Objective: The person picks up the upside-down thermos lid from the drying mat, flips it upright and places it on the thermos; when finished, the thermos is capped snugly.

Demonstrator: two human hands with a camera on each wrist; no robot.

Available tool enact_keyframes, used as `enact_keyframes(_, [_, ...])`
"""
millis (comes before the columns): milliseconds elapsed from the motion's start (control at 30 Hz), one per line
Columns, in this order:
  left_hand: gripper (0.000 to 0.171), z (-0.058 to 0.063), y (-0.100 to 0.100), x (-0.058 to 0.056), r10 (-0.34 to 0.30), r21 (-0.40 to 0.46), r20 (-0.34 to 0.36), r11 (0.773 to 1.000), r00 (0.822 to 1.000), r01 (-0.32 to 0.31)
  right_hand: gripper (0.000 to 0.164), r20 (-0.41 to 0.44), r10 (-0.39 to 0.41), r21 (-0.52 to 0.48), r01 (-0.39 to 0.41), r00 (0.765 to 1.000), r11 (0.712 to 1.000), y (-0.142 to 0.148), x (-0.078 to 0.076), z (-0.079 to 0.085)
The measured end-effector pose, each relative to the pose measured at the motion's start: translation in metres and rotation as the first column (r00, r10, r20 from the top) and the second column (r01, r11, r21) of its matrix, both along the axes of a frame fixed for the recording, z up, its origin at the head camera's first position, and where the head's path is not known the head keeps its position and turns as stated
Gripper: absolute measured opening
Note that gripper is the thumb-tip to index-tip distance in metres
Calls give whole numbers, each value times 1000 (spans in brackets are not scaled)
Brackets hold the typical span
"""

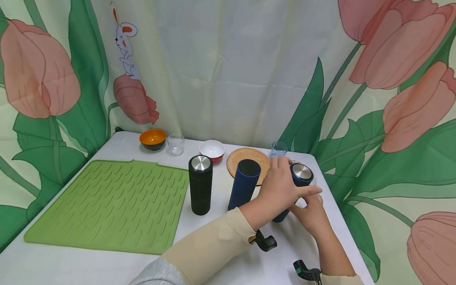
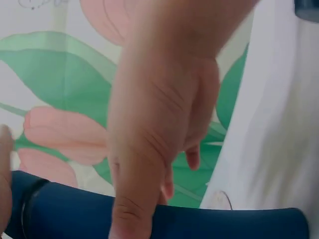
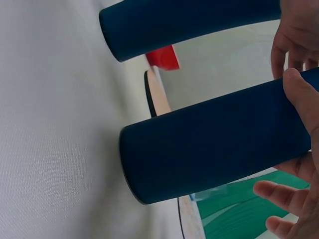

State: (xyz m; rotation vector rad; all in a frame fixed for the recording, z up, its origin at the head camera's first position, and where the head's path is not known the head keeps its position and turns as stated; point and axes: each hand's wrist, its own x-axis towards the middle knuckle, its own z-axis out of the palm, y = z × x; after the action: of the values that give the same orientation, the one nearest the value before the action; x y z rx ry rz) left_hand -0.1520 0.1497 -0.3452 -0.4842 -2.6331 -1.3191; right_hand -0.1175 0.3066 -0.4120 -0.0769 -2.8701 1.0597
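Observation:
A blue thermos flask with a steel-topped lid (image 1: 302,171) stands between my two hands at the right of the table. My left hand (image 1: 278,185) holds it near the lid, fingers behind and thumb across the front. Lower down, my right hand (image 1: 315,215) grips the body, its thumb (image 2: 130,221) lying along the blue wall in the left wrist view. The right wrist view shows the flask's lower body (image 3: 214,144) uncovered. Just left of my left hand is a second blue flask (image 1: 246,184) with a dark top. Left of that stands a black flask (image 1: 200,190) with a steel top.
A green drying mat (image 1: 110,206) covers the left side. Along the back stand an orange bowl (image 1: 153,137), a clear glass (image 1: 175,145), a white-and-red bowl (image 1: 212,149), a round wooden board (image 1: 236,158) and a bluish glass (image 1: 279,148). A tulip-print curtain (image 1: 228,71) hangs behind.

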Motion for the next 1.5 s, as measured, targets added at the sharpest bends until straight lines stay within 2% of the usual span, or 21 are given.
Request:
enact_keyframes(67, [94,4,0,2,20,-54,-1,998,1000,-20,72,-4,9,-8,-9,1000,1000,0,1,0])
enact_keyframes(167, [81,6,-2,0,7,-45,52,999,999,-4,75,-19,27,-13,-27,999,1000,0,1,1])
enact_keyframes(267, [72,7,-7,-4,-61,14,112,998,992,59,79,-9,24,-8,-25,1000,1000,0,1,2])
enact_keyframes(367, [67,9,-12,-7,-137,73,164,989,977,127,80,10,17,-1,-17,1000,1000,0,0,4])
enact_keyframes(467, [65,10,-14,-9,-164,105,203,984,965,145,80,11,23,0,-23,1000,1000,0,0,4])
enact_keyframes(567, [68,11,-12,-9,-142,94,203,988,969,125,80,7,26,-9,-26,1000,1000,0,0,4])
enact_keyframes(733, [71,10,-8,-7,-89,46,161,995,983,83,82,20,25,-24,-24,999,999,0,0,4])
enact_keyframes(1000, [75,9,-6,-4,-44,86,166,996,985,30,82,21,25,-9,-25,999,1000,0,-1,4])
enact_keyframes(1200, [78,5,-5,-4,-43,132,165,991,985,21,83,45,17,-12,-17,999,1000,-1,-1,4])
enact_keyframes(1367, [78,6,-4,-4,-54,156,150,987,987,30,82,27,19,-15,-19,999,1000,0,-2,5])
enact_keyframes(1500, [77,4,-6,-5,-68,182,184,983,981,34,84,34,21,-18,-21,999,1000,0,-3,5])
